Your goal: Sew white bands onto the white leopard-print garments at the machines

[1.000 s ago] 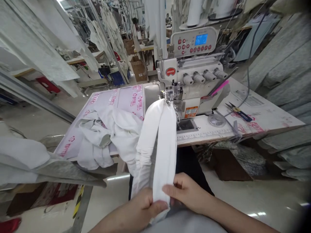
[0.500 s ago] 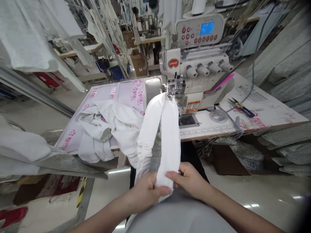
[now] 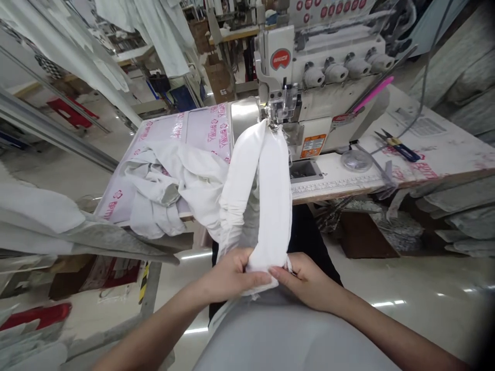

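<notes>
Your left hand (image 3: 230, 275) and right hand (image 3: 314, 283) grip the near end of the white band (image 3: 274, 196); its far end is set at the sewing machine (image 3: 323, 98), but stitching appears unfinished; how much remains cannot be told.

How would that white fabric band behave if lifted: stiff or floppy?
Probably floppy: the white fabric band curves between the sewing machine and the left hand and right hand. It likely creases easily, given its wrinkled left strip. It seems unlikely to roll, looking flat.
</notes>
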### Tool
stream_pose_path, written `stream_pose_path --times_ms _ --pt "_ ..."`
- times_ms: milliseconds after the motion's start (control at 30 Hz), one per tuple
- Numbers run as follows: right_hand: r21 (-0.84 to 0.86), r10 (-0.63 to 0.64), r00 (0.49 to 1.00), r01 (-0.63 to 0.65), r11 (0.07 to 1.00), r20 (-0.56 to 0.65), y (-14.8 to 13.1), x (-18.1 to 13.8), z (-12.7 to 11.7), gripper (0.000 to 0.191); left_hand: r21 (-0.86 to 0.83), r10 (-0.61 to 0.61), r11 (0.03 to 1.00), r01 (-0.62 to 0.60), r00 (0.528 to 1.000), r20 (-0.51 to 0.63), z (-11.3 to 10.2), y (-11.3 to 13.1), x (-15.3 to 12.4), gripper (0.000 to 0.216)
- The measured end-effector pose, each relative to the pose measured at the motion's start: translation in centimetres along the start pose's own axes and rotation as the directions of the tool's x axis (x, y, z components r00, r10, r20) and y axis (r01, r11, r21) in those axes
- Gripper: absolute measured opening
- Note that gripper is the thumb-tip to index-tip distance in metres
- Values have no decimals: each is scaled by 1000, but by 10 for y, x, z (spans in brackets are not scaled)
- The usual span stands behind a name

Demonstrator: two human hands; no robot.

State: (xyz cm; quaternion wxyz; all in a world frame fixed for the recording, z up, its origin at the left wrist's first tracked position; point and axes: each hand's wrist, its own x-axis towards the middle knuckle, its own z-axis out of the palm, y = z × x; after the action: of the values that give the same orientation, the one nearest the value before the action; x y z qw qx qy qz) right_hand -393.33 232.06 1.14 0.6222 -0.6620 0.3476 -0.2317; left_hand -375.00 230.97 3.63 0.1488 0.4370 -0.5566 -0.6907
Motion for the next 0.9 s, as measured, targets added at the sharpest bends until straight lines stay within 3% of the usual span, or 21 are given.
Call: stream_pose_path --times_ms 100,200,367,533,733,900 --pt "-63 -45 994 51 997 97 3 -9 10 24 -41 -1 999 -2 998 -70 3 0 1 30" --pt "-48 -83 991 88 995 107 5 -12 13 24 -37 -17 999 13 996 -90 9 -1 4 28" --pt "18 -54 994 56 998 -96 5 -3 -5 33 -53 96 993 -108 977 -188 11 -5 5 30" --pt "279 21 948 73 958 -319 -4 13 -21 25 39 26 999 -22 995 -96 13 -4 -5 23" --pt "372 118 991 -85 924 -67 -6 20 -12 26 45 -90 995 91 996 -16 15 -2 -10 18" --pt "391 101 991 -59 919 -87 -3 25 -11 28 101 -127 987 126 992 6 13 -1 -7 21"
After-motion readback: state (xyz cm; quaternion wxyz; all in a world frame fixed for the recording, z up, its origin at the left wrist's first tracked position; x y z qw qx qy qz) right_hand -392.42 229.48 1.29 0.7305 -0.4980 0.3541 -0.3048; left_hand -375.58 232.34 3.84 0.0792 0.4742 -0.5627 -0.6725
